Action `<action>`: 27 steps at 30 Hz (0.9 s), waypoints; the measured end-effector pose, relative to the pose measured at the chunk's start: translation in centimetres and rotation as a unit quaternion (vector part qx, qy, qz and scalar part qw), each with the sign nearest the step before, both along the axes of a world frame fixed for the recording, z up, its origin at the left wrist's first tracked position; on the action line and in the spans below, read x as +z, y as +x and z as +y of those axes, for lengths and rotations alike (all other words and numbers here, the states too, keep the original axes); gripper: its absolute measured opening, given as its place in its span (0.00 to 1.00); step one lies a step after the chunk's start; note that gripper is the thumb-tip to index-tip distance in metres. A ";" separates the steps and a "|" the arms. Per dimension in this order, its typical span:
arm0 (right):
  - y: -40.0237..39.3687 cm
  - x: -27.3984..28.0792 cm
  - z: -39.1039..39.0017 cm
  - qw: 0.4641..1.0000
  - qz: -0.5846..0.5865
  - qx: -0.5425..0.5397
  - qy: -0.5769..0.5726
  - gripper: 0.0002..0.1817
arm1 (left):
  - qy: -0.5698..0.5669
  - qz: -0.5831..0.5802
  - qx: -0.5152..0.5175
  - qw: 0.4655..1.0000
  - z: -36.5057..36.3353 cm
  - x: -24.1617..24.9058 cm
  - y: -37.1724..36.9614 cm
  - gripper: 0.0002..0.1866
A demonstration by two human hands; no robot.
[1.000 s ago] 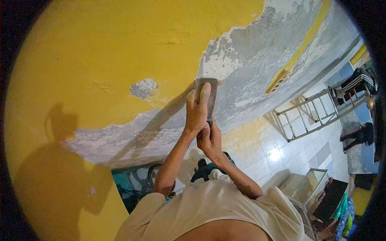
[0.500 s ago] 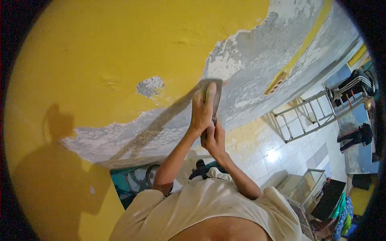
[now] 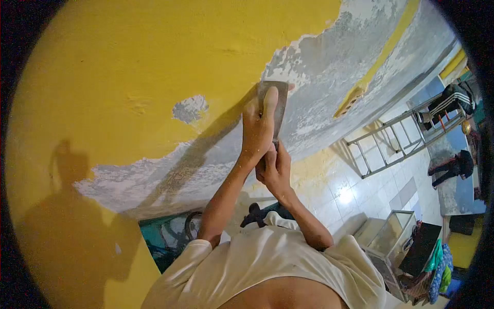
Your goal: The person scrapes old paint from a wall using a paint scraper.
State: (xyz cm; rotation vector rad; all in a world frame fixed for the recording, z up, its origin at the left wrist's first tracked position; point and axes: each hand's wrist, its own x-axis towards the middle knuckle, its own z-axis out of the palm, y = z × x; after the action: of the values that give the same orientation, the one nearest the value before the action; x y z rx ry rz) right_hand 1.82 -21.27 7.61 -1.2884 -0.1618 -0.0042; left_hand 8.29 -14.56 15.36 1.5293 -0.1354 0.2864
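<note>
A flat grey metal scraper (image 3: 281,110) lies against the wall, its wide edge at the border between yellow paint (image 3: 170,62) and bare grey plaster (image 3: 329,72). My left hand (image 3: 259,126) presses on the blade, thumb stretched along it and the other fingers partly hidden behind. Just below, my right hand (image 3: 276,167) is wrapped round the scraper's handle, which is mostly covered by the fingers. An isolated bare patch (image 3: 190,109) shows in the yellow paint to the left.
A metal ladder (image 3: 383,147) stands at the right, with a person in striped dark clothes (image 3: 453,103) on it. Another person in dark clothes (image 3: 453,169) is below. A glass case (image 3: 391,237) and piled cloths (image 3: 440,268) are at the lower right. Paint scraps lie on the tiled floor (image 3: 334,190).
Both hands and the scraper have moved up along the wall. The blade's edge now sits higher, over plaster that showed whitish above it before.
</note>
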 end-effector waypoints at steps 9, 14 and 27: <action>-0.4 -1.7 1.1 1.000 0.025 -0.014 0.012 0.21 | 0.024 0.009 -0.031 0.999 0.8 -1.4 0.3 0.20; 0.0 -0.5 1.4 0.999 -0.003 -0.048 -0.001 0.20 | 0.005 -0.071 0.016 0.997 -0.2 -1.1 1.0 0.20; 0.3 1.3 2.3 0.994 -0.066 -0.090 0.004 0.18 | 0.013 -0.051 -0.045 0.998 0.7 0.3 2.1 0.21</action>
State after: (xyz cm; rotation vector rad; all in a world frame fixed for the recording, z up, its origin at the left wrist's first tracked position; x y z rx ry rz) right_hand 2.10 -18.94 8.87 -1.2913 -0.1581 -0.2448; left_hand 10.38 -13.82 15.64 1.5295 -0.2896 0.2919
